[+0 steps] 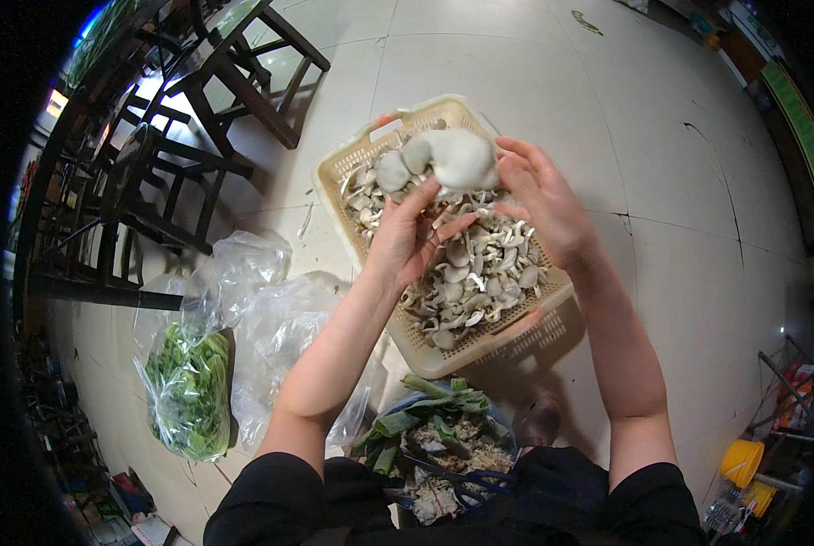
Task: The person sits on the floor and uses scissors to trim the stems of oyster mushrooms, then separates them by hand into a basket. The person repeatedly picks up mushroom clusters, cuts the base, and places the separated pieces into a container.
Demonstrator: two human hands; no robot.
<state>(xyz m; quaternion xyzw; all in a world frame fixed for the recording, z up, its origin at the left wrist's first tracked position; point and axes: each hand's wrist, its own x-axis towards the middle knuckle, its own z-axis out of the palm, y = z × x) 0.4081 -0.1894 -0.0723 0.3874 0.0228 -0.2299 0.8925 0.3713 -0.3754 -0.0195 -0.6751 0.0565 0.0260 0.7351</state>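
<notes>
A cluster of large grey oyster mushrooms (463, 158) is held up over a cream plastic basket (401, 341). My left hand (413, 235) grips the cluster from below, its thumb against the caps. At the cluster's right edge my right hand (543, 194) has its fingers spread and bent; whether it touches the cluster is hard to tell. Many smaller oyster mushrooms (489, 273) fill the basket. Between my legs, a container holds green leaf trimmings (396, 423) and pale clumpy scraps (434, 498), with dark blue-handled scissors (482, 481) lying on top.
Clear plastic bags (270, 341) lie on the tiled floor at left, beside a bag of leafy green vegetables (192, 396). Dark wooden stools (243, 82) stand at the upper left. Yellow plastic containers (741, 463) are at the lower right.
</notes>
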